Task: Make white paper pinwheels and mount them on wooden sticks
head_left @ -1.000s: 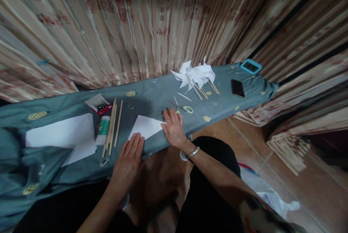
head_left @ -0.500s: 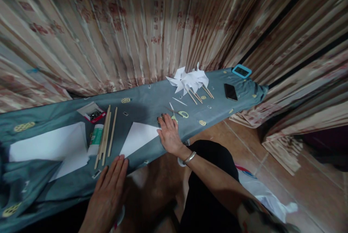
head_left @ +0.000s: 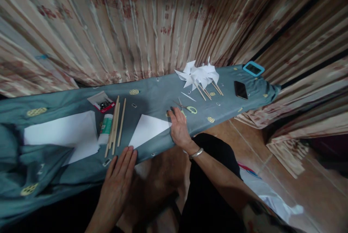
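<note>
A white paper (head_left: 149,130), folded to a triangle-like shape, lies on the cloth-covered table before me. My left hand (head_left: 119,178) rests flat with fingers outstretched, its fingertips at the paper's lower left corner. At the paper's right corner is my right hand (head_left: 179,129), with a bracelet at the wrist; its fingers are stretched forward and slightly bent, and I see nothing held in them. Just beyond these fingers lie scissors (head_left: 191,109) with yellow-green handles, partly covered by the hand.
Left of the paper are wooden sticks (head_left: 121,122), a glue stick (head_left: 105,129), an open box of small metal pieces (head_left: 102,102) and a stack of white paper (head_left: 62,127). Farther right lie paper pinwheels (head_left: 199,75), a black phone (head_left: 240,90) and a blue-framed device (head_left: 253,68). Curtains (head_left: 130,26) hang behind.
The view has shifted, so the table's things appear farther right and slightly higher. My right hand has turned more onto its side at the paper's corner. My left hand stays at the lower left corner.
</note>
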A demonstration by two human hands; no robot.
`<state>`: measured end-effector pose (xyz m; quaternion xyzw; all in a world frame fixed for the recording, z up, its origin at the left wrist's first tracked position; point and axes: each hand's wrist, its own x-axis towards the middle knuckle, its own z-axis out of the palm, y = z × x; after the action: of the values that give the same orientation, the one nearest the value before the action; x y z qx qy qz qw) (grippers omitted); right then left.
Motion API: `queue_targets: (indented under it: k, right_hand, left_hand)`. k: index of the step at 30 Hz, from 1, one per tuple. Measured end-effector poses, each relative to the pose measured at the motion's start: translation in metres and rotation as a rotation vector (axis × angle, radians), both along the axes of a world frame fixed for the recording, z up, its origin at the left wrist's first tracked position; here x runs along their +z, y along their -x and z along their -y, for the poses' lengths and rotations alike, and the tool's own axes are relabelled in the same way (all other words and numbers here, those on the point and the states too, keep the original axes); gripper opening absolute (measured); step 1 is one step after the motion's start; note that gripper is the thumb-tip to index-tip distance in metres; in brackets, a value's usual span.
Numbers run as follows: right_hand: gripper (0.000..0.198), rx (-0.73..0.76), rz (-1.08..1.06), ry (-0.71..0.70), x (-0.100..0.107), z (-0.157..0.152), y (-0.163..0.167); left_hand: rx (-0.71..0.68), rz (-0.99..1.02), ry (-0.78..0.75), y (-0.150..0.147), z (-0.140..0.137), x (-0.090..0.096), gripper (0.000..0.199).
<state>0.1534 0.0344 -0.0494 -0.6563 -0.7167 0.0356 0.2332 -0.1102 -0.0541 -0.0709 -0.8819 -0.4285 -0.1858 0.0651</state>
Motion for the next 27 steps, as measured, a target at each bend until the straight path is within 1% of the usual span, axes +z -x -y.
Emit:
queue_targets:
  k: [8, 12, 15, 18, 21, 24, 27]
  right_hand:
    - [0.054, 0.019, -0.059, -0.081, -0.011, -0.002, -0.004]
    - [0.055, 0.034, -0.074, -0.099, -0.01, -0.001, -0.006]
    - [0.049, 0.051, -0.122, -0.106, -0.006, 0.0, -0.007]
    - [0.045, 0.056, -0.16, -0.092, 0.0, 0.0, -0.007]
    - [0.046, 0.095, -0.138, -0.042, 0.006, -0.001, -0.007]
    - [0.047, 0.146, -0.109, -0.006, 0.009, -0.001, -0.006]
    - [0.044, 0.173, -0.107, 0.001, 0.008, -0.001, -0.006]
  left_hand:
    - [0.034, -0.05, -0.003, -0.005, 0.003, 0.006, 0.07]
    - [0.055, -0.051, 0.009, -0.007, 0.005, 0.01, 0.071]
    - [0.053, -0.041, 0.02, -0.008, 0.006, 0.01, 0.07]
    - [0.063, -0.027, 0.03, -0.008, 0.005, 0.011, 0.068]
    - [0.066, -0.005, 0.054, -0.01, 0.002, 0.014, 0.067]
    - [0.07, 0.04, 0.075, -0.012, -0.001, 0.017, 0.068]
    - [0.08, 0.104, 0.084, -0.016, -0.006, 0.02, 0.068]
